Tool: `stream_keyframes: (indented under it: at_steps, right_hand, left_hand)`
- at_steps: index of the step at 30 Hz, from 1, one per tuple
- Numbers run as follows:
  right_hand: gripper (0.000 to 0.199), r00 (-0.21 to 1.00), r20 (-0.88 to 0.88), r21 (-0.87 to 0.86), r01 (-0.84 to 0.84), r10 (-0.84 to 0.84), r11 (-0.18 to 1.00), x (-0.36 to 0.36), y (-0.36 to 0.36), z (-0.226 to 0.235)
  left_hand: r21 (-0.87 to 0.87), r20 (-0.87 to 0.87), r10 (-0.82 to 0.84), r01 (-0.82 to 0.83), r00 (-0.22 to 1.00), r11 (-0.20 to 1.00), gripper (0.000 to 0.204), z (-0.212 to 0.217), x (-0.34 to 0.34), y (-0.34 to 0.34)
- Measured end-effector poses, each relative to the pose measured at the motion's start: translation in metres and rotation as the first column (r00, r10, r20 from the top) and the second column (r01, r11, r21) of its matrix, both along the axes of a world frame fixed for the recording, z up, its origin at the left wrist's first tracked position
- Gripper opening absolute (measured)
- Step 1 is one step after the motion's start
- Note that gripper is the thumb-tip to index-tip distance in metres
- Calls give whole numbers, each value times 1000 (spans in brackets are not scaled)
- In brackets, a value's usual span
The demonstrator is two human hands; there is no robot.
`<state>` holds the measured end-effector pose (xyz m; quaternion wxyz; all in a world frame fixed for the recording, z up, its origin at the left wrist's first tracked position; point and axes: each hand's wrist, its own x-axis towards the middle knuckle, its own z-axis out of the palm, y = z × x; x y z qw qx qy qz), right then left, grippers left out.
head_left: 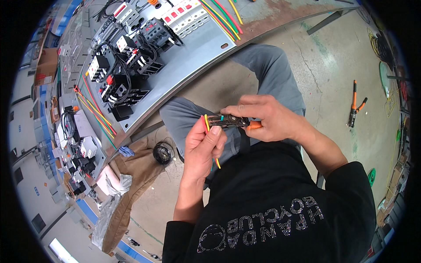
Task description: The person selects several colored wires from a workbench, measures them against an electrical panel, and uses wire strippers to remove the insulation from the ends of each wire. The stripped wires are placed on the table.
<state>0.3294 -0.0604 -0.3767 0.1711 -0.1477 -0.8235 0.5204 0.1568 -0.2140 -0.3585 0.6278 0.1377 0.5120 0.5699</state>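
Concrete floor (333, 52), grey, cracked, takes up most of the right side of the view. Grey metal panel (193, 57) runs diagonally across upper left, lying on a rust-coloured surface (280, 17). Panel carries black contactors (127, 65) and a row of white breakers with red toggles (186, 15); red, yellow and green wires (223, 19) trail off its upper end, another bundle along its lower left edge. Person seated, grey trousers (267, 65), knees under the panel edge. Brown cloth (136, 171) on floor at lower left, small black wire coil (162, 153) beside it. Orange-handled pliers (354, 107) lie on floor well to the right, untouched.

Right hand (267, 118) closed around a crimping tool (228, 121), black head, orange grip, held level in front of the lap. Left hand (201, 147) pinches short wires (206, 125), red, yellow and green, fingers narrow; wire tips sit at the tool head, touching it.
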Motion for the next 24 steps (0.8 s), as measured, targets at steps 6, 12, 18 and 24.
stream_keyframes:
  at_steps: [6, 12, 18, 24]
  right_hand:
    - [56, 1000, -4, 82, 27, -26, 996, 2, -1, -6]
    - [46, 982, -176, 417, 140, -71, 898, -1, 8, -20]
    - [31, 769, -118, -674, 403, -628, 619, 31, 68, -3]
    - [38, 970, -22, -760, 140, -241, 634, -4, 13, -1]
  left_hand:
    - [-39, 72, -3, 6, 997, 999, 15, 5, 2, 1]
    - [-30, 135, -43, 48, 990, 998, 17, 0, 3, 1]
    - [-38, 137, -31, 36, 990, 999, 18, -1, 5, -4]
    - [-53, 235, -36, 50, 971, 997, 20, 0, 8, 4]
